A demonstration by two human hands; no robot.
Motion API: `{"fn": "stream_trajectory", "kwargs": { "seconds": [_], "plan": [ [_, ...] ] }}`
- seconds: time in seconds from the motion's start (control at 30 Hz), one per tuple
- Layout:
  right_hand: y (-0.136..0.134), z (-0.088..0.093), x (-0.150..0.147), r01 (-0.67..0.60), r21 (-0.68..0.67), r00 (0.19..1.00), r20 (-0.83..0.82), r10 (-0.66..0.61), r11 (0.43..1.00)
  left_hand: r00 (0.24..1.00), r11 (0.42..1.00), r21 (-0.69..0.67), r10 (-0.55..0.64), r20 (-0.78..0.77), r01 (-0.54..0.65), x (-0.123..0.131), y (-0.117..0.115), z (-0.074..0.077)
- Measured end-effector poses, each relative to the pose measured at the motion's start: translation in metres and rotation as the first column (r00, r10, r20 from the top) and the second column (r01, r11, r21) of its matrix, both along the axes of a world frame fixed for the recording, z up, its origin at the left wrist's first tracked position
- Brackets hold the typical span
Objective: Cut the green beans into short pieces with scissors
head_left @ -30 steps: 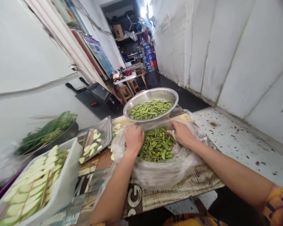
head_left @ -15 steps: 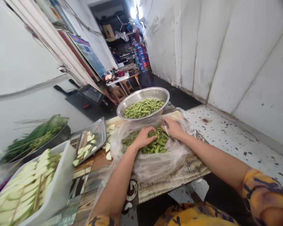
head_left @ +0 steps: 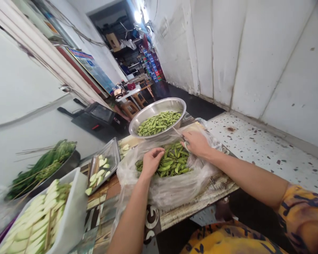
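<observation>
Many green edamame pods [head_left: 175, 163], plump and curved, lie loose inside a thin, crinkled, translucent plastic bag [head_left: 172, 192] on the wood-patterned surface [head_left: 173, 217]. The left hand [head_left: 151, 161] is over the pods with thumb and fingertips nearly together; whether its grip contains a pod cannot be determined. The right hand [head_left: 198, 143] has its grip closed around scissors [head_left: 185, 142], blades directed toward the steel basin [head_left: 172, 107] beyond the bag. For safe handling, lift single pods clear of the heap and hold the blade tips away from the left hand and slack film. The basin, smooth and flare-rimmed, contains further pods.
</observation>
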State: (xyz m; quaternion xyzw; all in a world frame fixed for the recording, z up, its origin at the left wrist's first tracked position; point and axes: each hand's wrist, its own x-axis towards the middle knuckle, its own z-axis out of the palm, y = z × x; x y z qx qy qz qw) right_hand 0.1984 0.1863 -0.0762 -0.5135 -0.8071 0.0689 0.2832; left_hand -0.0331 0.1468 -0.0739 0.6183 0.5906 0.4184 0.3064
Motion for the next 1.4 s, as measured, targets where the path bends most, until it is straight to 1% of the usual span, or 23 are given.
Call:
{"fn": "stream_trajectory", "kwargs": {
  "seconds": [0.07,0.1,0.13,0.17,0.2,0.23,0.27,0.3,0.33,0.37,0.43,0.53,0.6,0.73,0.83,1.0,1.07,1.17,1.23,1.3,1.4],
  "plan": [
    [-0.005,0.005,-0.001,-0.038,0.013,0.995,-0.086,0.039,0.999,0.992,0.999,-0.05,0.021,0.127,-0.015,0.006,0.0,-0.001],
    [-0.007,0.007,-0.002,-0.08,-0.022,0.987,-0.144,0.076,0.997,0.979,0.997,-0.074,0.042,0.201,-0.028,0.009,-0.002,0.001],
    [-0.01,0.008,-0.003,-0.142,-0.098,0.971,-0.205,0.12,0.985,0.961,0.994,-0.101,0.063,0.268,-0.037,0.012,-0.004,0.003],
    [-0.013,0.009,-0.004,-0.223,-0.215,0.949,-0.271,0.162,0.951,0.944,0.991,-0.127,0.083,0.318,-0.044,0.015,-0.006,0.005],
    [-0.016,0.01,-0.004,-0.313,-0.351,0.921,-0.34,0.192,0.883,0.932,0.988,-0.147,0.096,0.35,-0.047,0.017,-0.008,0.007],
    [-0.019,0.01,-0.005,-0.4,-0.473,0.89,-0.404,0.21,0.785,0.922,0.986,-0.16,0.105,0.373,-0.047,0.019,-0.011,0.008],
    [-0.022,0.01,-0.005,-0.469,-0.562,0.863,-0.455,0.218,0.682,0.915,0.985,-0.167,0.111,0.388,-0.048,0.022,-0.013,0.009],
    [-0.025,0.011,-0.005,-0.516,-0.611,0.842,-0.492,0.223,0.601,0.91,0.984,-0.168,0.119,0.396,-0.056,0.023,-0.015,0.009],
    [-0.027,0.012,-0.004,-0.541,-0.628,0.829,-0.511,0.228,0.559,0.906,0.984,-0.165,0.131,0.401,-0.069,0.025,-0.016,0.01],
    [-0.029,0.013,-0.003,-0.55,-0.63,0.825,-0.515,0.235,0.549,0.903,0.983,-0.161,0.144,0.404,-0.085,0.027,-0.017,0.01],
    [-0.03,0.015,-0.002,-0.547,-0.631,0.829,-0.5,0.25,0.551,0.903,0.982,-0.158,0.159,0.398,-0.104,0.031,-0.019,0.011],
    [-0.03,0.019,0.0,-0.554,-0.649,0.828,-0.496,0.263,0.522,0.917,0.982,-0.158,0.153,0.368,-0.101,0.036,-0.022,0.014],
    [-0.03,0.02,0.0,-0.566,-0.643,0.82,-0.502,0.274,0.516,0.925,0.983,-0.149,0.15,0.349,-0.104,0.038,-0.024,0.016],
    [-0.032,0.017,-0.001,-0.561,-0.614,0.822,-0.489,0.29,0.554,0.935,0.986,-0.143,0.132,0.331,-0.088,0.039,-0.026,0.017],
    [-0.034,0.016,-0.003,-0.53,-0.62,0.842,-0.463,0.275,0.578,0.937,0.984,-0.164,0.115,0.33,-0.063,0.038,-0.027,0.016],
    [-0.036,0.018,-0.004,-0.448,-0.637,0.894,-0.338,0.295,0.627,0.945,0.971,-0.237,0.094,0.313,-0.018,0.036,-0.026,0.015],
    [-0.035,0.018,-0.003,-0.44,-0.639,0.898,-0.321,0.302,0.631,0.949,0.969,-0.248,0.084,0.305,-0.006,0.036,-0.026,0.015],
    [-0.034,0.014,-0.003,-0.477,-0.648,0.877,-0.394,0.275,0.594,0.952,0.966,-0.259,0.083,0.295,-0.004,0.035,-0.026,0.016],
    [-0.033,0.012,-0.003,-0.519,-0.646,0.849,-0.468,0.246,0.56,0.94,0.965,-0.261,0.107,0.325,-0.02,0.033,-0.026,0.016],
    [-0.032,0.013,-0.004,-0.546,-0.646,0.825,-0.525,0.209,0.533,0.911,0.972,-0.234,0.129,0.391,-0.037,0.03,-0.025,0.017],
    [-0.033,0.018,-0.005,-0.575,-0.659,0.799,-0.581,0.157,0.485,0.843,0.986,-0.156,0.13,0.522,-0.056,0.027,-0.025,0.018]
  ]
}}
